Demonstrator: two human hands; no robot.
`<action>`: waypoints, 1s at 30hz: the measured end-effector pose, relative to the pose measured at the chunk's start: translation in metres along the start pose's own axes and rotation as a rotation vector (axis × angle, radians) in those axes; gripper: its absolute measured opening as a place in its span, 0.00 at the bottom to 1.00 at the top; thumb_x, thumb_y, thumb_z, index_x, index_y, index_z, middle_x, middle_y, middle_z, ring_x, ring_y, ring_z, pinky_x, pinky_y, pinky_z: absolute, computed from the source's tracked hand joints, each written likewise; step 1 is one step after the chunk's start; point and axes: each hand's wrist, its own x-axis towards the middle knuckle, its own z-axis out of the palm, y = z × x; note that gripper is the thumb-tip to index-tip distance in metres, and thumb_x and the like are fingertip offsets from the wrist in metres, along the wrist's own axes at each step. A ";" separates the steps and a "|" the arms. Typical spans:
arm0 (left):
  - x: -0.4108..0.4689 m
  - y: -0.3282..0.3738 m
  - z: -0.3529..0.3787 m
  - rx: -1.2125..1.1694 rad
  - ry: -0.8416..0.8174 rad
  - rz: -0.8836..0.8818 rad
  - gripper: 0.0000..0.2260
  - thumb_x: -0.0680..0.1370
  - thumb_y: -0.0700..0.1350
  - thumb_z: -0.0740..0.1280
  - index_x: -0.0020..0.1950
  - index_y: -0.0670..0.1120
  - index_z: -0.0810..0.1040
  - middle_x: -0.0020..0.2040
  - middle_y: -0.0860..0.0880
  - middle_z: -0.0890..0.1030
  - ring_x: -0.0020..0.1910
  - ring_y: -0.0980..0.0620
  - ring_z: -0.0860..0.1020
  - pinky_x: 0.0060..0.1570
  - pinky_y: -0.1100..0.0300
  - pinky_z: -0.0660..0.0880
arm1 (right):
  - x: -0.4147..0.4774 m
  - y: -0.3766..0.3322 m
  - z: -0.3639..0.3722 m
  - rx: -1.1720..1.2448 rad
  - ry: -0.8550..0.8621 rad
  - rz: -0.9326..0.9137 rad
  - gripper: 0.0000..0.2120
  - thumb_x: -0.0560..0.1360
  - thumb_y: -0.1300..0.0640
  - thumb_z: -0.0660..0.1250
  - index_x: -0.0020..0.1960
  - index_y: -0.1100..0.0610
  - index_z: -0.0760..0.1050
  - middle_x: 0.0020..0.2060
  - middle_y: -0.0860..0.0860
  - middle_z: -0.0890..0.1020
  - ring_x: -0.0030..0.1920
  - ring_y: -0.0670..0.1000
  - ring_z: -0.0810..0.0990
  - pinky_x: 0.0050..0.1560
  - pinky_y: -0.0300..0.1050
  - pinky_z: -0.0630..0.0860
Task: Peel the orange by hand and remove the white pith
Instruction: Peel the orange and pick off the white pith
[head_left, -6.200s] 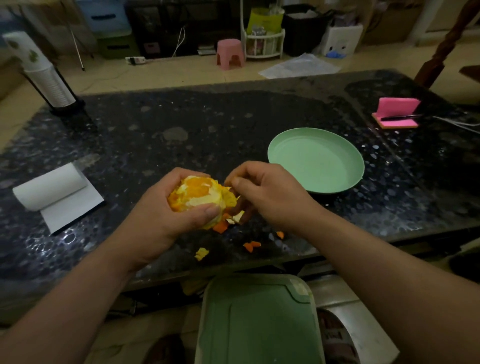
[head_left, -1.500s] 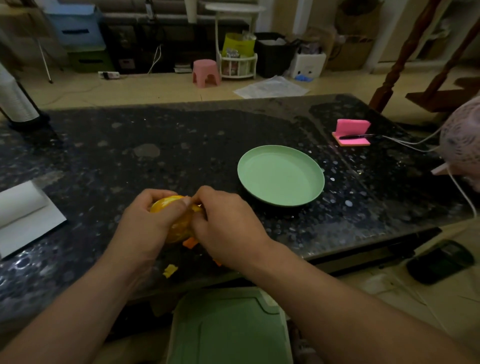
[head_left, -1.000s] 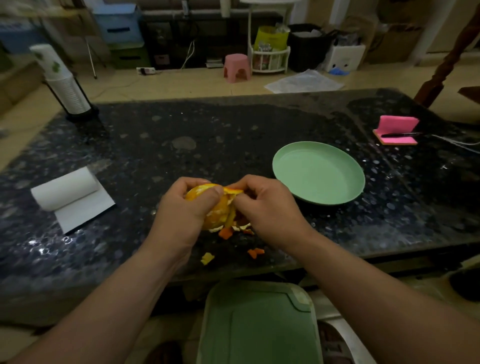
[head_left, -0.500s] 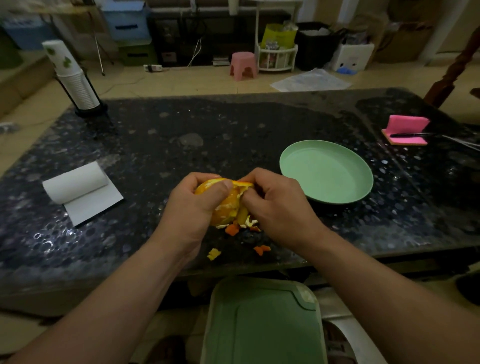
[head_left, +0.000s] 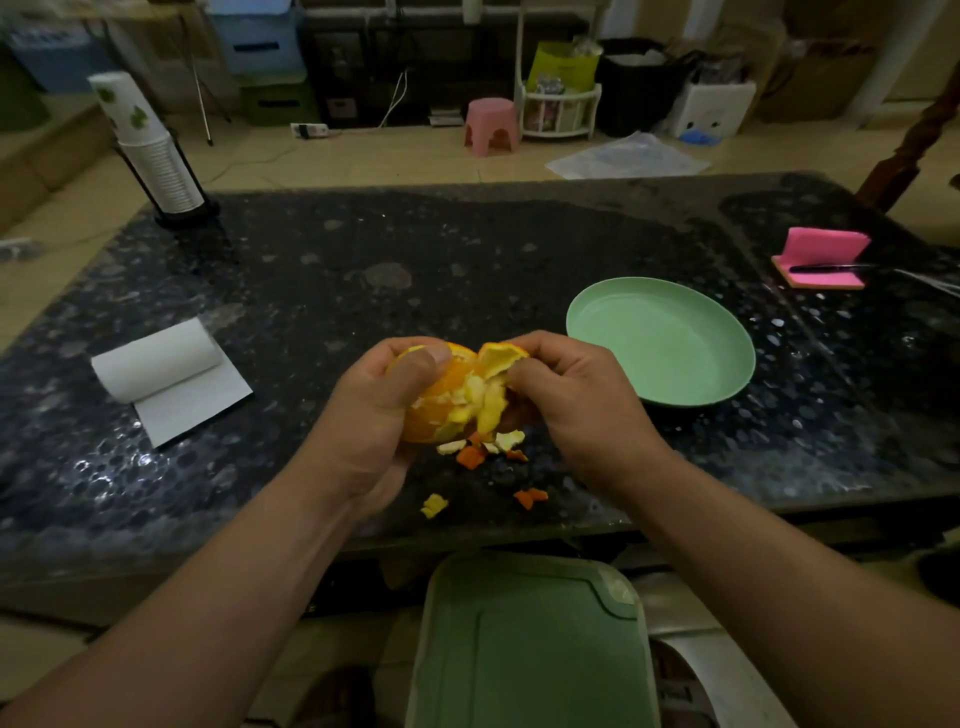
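Note:
My left hand (head_left: 374, 410) grips a partly peeled orange (head_left: 441, 395) just above the dark table's near edge, thumb across its top. My right hand (head_left: 571, 400) pinches a flap of peel (head_left: 498, 358) that stands up from the fruit's right side, its pale pith facing me. Pith still covers part of the fruit between the hands. Small peel scraps (head_left: 478, 452) lie on the table under the orange, with two more scraps (head_left: 530, 498) closer to the edge.
A green plate (head_left: 613, 312) sits to the right of my hands. A paper towel roll (head_left: 156, 358) lies at left, a stack of paper cups (head_left: 150, 150) at back left, a pink notepad with pen (head_left: 821, 257) at far right. A green stool (head_left: 530, 639) stands below the table edge.
My right hand has pulled the peel flap up and away from the fruit, baring more flesh. My left hand keeps its grip on the orange. The camera view shifted slightly.

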 end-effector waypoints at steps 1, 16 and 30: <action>0.000 0.001 -0.002 -0.027 -0.009 -0.008 0.21 0.71 0.51 0.73 0.61 0.43 0.81 0.49 0.44 0.85 0.44 0.47 0.84 0.42 0.50 0.82 | -0.001 -0.001 0.001 0.054 -0.006 0.024 0.08 0.82 0.65 0.67 0.51 0.60 0.85 0.39 0.57 0.87 0.37 0.54 0.86 0.39 0.44 0.82; -0.002 0.015 -0.007 -0.655 0.059 -0.156 0.32 0.75 0.51 0.73 0.76 0.39 0.73 0.61 0.38 0.83 0.55 0.38 0.85 0.43 0.51 0.85 | 0.002 -0.002 0.010 0.973 0.132 0.432 0.08 0.86 0.62 0.61 0.58 0.64 0.79 0.42 0.56 0.87 0.38 0.50 0.88 0.33 0.39 0.82; 0.005 0.007 -0.019 -0.550 0.158 -0.172 0.33 0.72 0.49 0.77 0.75 0.40 0.74 0.67 0.35 0.81 0.64 0.35 0.82 0.55 0.41 0.83 | 0.006 0.008 0.012 -0.645 -0.010 0.017 0.17 0.84 0.46 0.67 0.71 0.47 0.78 0.61 0.43 0.83 0.60 0.41 0.81 0.61 0.45 0.80</action>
